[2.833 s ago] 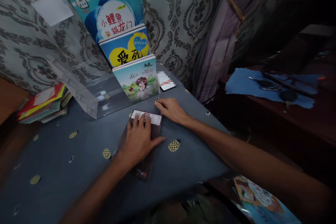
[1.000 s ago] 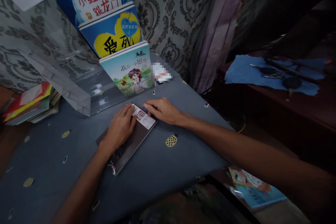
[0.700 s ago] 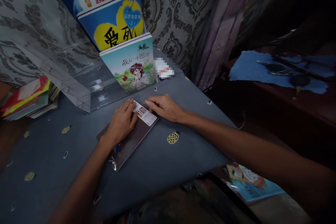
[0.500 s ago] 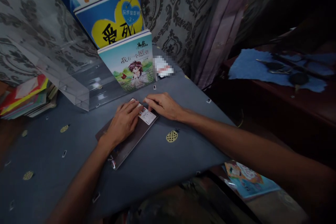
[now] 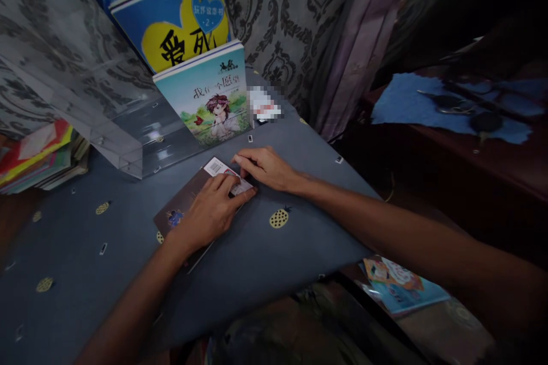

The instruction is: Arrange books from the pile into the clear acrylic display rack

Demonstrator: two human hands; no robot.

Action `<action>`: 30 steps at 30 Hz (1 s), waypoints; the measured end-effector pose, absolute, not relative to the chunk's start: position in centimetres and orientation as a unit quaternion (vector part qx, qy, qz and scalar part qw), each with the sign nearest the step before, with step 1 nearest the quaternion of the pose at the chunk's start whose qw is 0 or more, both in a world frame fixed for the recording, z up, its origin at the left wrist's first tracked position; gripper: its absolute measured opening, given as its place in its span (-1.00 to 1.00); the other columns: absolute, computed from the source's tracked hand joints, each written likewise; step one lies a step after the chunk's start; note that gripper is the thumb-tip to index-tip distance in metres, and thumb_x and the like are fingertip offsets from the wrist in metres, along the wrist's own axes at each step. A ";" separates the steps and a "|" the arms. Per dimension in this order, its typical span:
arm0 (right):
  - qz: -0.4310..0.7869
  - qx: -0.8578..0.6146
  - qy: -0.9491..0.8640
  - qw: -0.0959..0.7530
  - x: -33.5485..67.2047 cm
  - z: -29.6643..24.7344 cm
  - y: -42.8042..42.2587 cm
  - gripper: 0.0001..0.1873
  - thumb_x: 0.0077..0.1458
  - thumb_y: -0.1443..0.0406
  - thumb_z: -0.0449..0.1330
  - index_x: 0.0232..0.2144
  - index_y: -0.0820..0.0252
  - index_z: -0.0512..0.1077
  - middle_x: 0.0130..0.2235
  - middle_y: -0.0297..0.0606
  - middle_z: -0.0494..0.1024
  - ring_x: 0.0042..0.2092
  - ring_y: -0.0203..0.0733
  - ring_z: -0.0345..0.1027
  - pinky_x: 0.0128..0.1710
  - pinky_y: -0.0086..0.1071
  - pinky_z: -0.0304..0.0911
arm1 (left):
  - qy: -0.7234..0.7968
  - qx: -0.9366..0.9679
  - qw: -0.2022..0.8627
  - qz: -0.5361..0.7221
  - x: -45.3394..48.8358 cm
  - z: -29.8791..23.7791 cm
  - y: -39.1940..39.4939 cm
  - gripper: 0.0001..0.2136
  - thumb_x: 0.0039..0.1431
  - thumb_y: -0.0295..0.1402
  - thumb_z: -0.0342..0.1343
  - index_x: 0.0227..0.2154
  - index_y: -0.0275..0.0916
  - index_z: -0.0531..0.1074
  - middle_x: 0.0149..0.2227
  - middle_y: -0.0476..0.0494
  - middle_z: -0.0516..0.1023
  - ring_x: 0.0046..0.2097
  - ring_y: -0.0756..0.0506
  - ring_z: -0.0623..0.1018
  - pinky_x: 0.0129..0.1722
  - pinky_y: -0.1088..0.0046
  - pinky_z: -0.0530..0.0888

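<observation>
A thin brown book (image 5: 177, 202) lies askew on the cloth-covered table, with a white barcode panel at its far end. My left hand (image 5: 214, 208) rests across it, fingers bent a little and apart, thumb stretched towards the right edge. Beside the book's far right corner is my right hand (image 5: 265, 168), its fingers curled together and the tips at the edge. Whether those fingers pinch anything is hidden. Just beyond stands a clear display rack (image 5: 124, 162) holding upright picture books, the front one a green-blue book (image 5: 218, 102) showing a drawn child.
Stacked booklets (image 5: 43, 154) sit at the left of the table (image 5: 103, 296). A blue cloth (image 5: 406, 102) with dark items lies on a reddish surface at right. Below the table edge is another picture book (image 5: 405, 285). A patterned curtain (image 5: 278, 11) hangs behind.
My left hand has slid right and nearer across the book, uncovering the barcode and a small blue figure on the cover. My right hand has barely moved. The view has shifted slightly.
</observation>
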State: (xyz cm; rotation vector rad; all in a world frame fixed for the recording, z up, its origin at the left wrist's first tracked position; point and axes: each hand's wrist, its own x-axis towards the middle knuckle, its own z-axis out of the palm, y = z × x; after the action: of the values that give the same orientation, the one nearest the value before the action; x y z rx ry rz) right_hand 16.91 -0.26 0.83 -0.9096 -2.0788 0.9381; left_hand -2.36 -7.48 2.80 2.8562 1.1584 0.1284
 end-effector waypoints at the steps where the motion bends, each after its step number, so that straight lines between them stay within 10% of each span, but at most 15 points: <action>1: 0.356 -0.346 -0.801 0.335 16.9 0.8 -0.3 -0.58 0.39 0.19 -0.03 -0.48 0.20 0.40 -0.47 -0.33 0.51 -0.39 -0.29 0.34 -0.28 -0.39 0.12 | 0.376 0.925 0.028 0.043 -2.3 2.9 -7.5 -0.55 0.35 -0.52 -0.08 0.21 -0.02 0.41 0.05 -0.24 0.43 0.12 -0.23 0.40 0.16 0.05 0.42; 10: 0.252 -0.351 -0.843 0.320 16.8 1.3 -1.2 -0.68 0.30 0.24 0.05 -0.49 0.18 0.39 -0.55 -0.37 0.36 -0.49 -0.31 0.15 -0.40 -0.38 -0.05 | 0.477 0.875 0.069 0.050 -6.8 4.8 -6.6 -0.63 0.39 -0.35 -0.03 0.20 -0.10 0.39 0.17 -0.25 0.42 0.14 -0.23 0.45 0.14 0.09 0.44; 19: 0.247 -0.284 -0.918 0.126 17.1 4.0 -2.4 -0.68 0.31 0.20 0.11 -0.42 0.20 0.53 -0.59 -0.35 0.42 -0.54 -0.30 0.19 -0.43 -0.37 -0.03 | 0.564 0.819 0.109 -0.008 -8.6 6.0 -7.1 -0.61 0.41 -0.28 -0.02 0.25 -0.08 0.32 0.01 -0.20 0.47 -0.06 -0.16 0.54 -0.03 0.28 0.47; 24: 0.233 -0.317 -0.898 0.199 17.6 2.7 -1.4 -0.56 0.37 0.15 0.02 0.18 0.15 0.40 -0.06 -0.11 0.65 -0.08 -0.04 0.52 -0.09 -0.24 0.33 | 0.638 0.766 0.077 -0.004 -8.7 5.7 -6.9 -0.69 0.37 -0.29 0.02 0.09 -0.22 0.47 -0.08 -0.26 0.53 -0.13 -0.21 0.56 -0.12 0.26 0.47; 30: 0.227 -0.314 -0.891 0.238 17.3 -0.9 0.5 -0.46 0.39 0.12 -0.05 0.31 0.17 0.25 0.29 0.00 0.39 0.31 0.07 0.26 0.27 0.08 0.21 | 0.663 0.742 0.045 0.090 -9.0 3.4 -5.8 -0.72 0.32 -0.31 0.07 0.01 -0.26 0.52 -0.17 -0.23 0.56 -0.23 -0.15 0.56 -0.17 0.31 0.48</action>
State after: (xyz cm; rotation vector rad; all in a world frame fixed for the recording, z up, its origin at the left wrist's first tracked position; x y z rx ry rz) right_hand 17.29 0.52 -0.87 -0.8601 -2.4409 0.6217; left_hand -9.04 -5.83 3.38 2.2666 2.0241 0.2746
